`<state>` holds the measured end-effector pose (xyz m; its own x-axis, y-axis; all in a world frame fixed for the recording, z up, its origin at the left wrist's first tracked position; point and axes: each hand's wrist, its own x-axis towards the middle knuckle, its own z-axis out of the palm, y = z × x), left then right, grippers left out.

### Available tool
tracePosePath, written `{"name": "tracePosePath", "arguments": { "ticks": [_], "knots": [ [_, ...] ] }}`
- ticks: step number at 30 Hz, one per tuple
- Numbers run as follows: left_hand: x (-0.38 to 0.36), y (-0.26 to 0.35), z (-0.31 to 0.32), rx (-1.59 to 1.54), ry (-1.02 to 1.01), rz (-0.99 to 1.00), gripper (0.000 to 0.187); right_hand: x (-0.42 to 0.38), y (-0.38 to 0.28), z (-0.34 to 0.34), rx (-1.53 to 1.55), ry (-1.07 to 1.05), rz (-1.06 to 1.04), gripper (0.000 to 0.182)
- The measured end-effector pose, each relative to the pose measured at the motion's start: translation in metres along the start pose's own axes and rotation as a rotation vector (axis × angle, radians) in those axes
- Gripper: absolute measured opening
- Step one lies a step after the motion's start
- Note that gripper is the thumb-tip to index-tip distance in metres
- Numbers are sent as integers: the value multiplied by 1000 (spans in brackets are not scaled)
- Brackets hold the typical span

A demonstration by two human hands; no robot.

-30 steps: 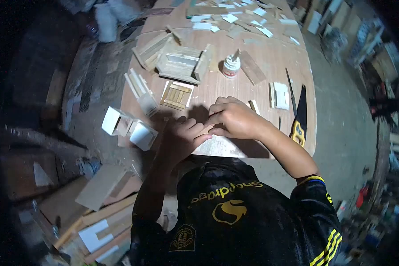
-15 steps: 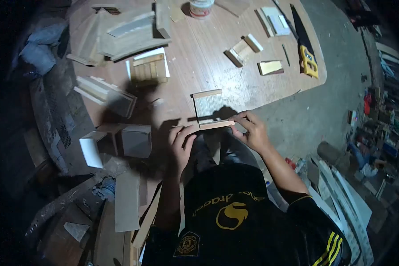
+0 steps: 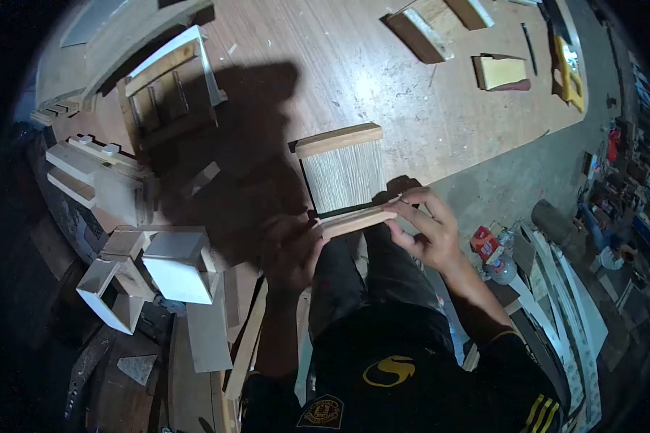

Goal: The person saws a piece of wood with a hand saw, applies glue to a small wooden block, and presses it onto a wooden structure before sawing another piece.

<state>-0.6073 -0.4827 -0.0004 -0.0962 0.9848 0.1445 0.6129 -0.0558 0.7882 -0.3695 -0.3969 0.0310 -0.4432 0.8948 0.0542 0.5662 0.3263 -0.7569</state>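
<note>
A light wooden strip (image 3: 355,223) lies along the near edge of a grey wood-grained panel (image 3: 347,179), by the table's front edge. Another wooden strip (image 3: 339,140) runs along the panel's far edge. My right hand (image 3: 430,229) pinches the right end of the near strip between thumb and fingers. My left hand (image 3: 290,249) is in shadow at the strip's left end, with its fingertips against it.
Slatted wooden pieces (image 3: 170,94) and white-edged boxes (image 3: 177,267) are at the left. A yellow-topped block (image 3: 503,73), a dark pencil (image 3: 529,49) and a yellow-handled saw (image 3: 570,76) lie at the upper right of the table (image 3: 440,137).
The view has moved closer to the table, so the panel looks larger. My left hand has come in from beside the strip to its left end. My right hand stays at the right end.
</note>
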Motion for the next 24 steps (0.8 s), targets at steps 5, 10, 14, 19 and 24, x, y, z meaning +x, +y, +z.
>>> {"name": "tracePosePath", "arguments": {
  "ticks": [5, 10, 14, 19, 24],
  "knots": [
    [-10, -11, 6, 6, 8, -4, 26, -6, 5, 6, 45, -1, -12, 30],
    [-8, -14, 3, 27, 6, 29, 25, -8, 16, 16, 86, -28, -83, 27],
    [-6, -13, -3, 43, -72, 34, 29, -8, 17, 17, 84, -6, -58, 27],
    [-8, -18, -4, 50, -64, 82, 34, -11, 20, 21, 66, 5, -69, 26],
    [-7, -14, -2, 85, -83, 22, 37, -19, 25, 22, 83, -26, -75, 30]
  ]
}}
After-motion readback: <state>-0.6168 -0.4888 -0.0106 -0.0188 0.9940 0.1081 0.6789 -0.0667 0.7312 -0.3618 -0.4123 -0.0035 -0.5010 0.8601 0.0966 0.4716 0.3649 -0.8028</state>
